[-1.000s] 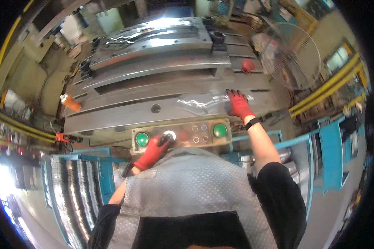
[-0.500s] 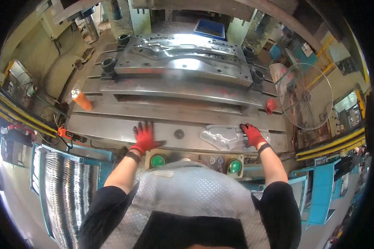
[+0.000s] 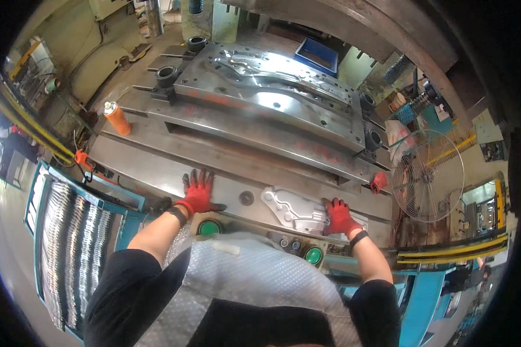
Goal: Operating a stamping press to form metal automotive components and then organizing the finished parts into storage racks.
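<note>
Stamped panel: thin, silvery sheet metal (image 3: 292, 209), long and irregular in outline, with raised ribs and a curved edge; it lies flat on the steel bed (image 3: 139, 165), near the front edge.
Steel bed: smooth grey plate with long slots and a round dark hole (image 3: 246, 198) between the two hands, just beside the panel's left end.
Left hand: the red-gloved left hand (image 3: 197, 193), dark at the fingertips, rests palm down on bare steel, fingers spread, grasping nothing, left of the hole and apart from the panel.
Right hand: the red-gloved right hand (image 3: 340, 217) lies over the panel's right part, with metal showing on both sides; whether the fingers grip it, one cannot tell.
Die: heavy polished block (image 3: 307, 107) beyond the hands, its top contoured with curved ridges.
Markings: reddish strokes along the die's lower plate (image 3: 237, 124), too blurred to make out.
Spray can: orange cylinder with a white top (image 3: 118, 120), upright on the bed, far left.
Buttons: domed green button (image 3: 209, 227) below the left hand, another (image 3: 313, 255) below the panel.
Apron: grey, dotted, slightly shiny (image 3: 255, 272).
</note>
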`<state>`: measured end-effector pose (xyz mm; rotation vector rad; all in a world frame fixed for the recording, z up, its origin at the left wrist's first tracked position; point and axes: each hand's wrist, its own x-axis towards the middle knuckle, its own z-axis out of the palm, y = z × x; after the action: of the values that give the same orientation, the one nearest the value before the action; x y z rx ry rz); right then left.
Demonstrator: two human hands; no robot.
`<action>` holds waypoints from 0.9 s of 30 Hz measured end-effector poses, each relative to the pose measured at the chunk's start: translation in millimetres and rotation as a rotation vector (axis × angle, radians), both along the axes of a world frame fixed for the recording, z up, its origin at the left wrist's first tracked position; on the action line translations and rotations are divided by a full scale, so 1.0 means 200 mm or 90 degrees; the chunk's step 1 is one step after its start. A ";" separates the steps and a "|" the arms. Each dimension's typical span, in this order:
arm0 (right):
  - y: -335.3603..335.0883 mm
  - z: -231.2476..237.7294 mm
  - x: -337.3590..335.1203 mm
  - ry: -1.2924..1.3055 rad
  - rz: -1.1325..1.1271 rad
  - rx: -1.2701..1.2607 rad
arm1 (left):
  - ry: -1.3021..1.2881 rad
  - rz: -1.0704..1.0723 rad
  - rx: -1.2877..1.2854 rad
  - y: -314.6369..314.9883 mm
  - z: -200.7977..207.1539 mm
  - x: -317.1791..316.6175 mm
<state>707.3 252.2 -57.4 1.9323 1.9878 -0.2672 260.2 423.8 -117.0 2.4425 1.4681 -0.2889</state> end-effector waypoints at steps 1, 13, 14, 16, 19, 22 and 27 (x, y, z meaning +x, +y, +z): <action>0.00 0.03 -0.04 0.024 0.007 0.035 | 0.001 0.001 0.001 0.00 -0.02 0.00; 0.32 0.90 -0.28 -0.192 0.266 0.287 | -0.044 0.005 0.046 -0.02 -0.03 0.00; 0.43 1.03 -0.33 -0.161 0.212 0.246 | -0.058 -0.001 0.069 -0.03 -0.05 -0.01; 0.66 1.14 -0.37 -0.096 0.148 0.260 | -0.076 0.006 0.073 -0.04 -0.05 -0.02; 1.10 1.09 -0.27 0.043 0.159 0.377 | -0.055 0.016 0.060 -0.03 -0.02 0.00; 1.50 0.99 -0.12 0.066 0.177 0.397 | -0.044 0.013 0.045 -0.02 -0.01 0.02; 1.81 0.91 -0.13 0.234 0.105 0.260 | -0.080 0.020 0.072 -0.05 -0.04 -0.02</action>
<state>681.9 613.5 125.4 2.0520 2.5978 -0.1934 256.5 414.5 -124.4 2.4720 1.5045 -0.0468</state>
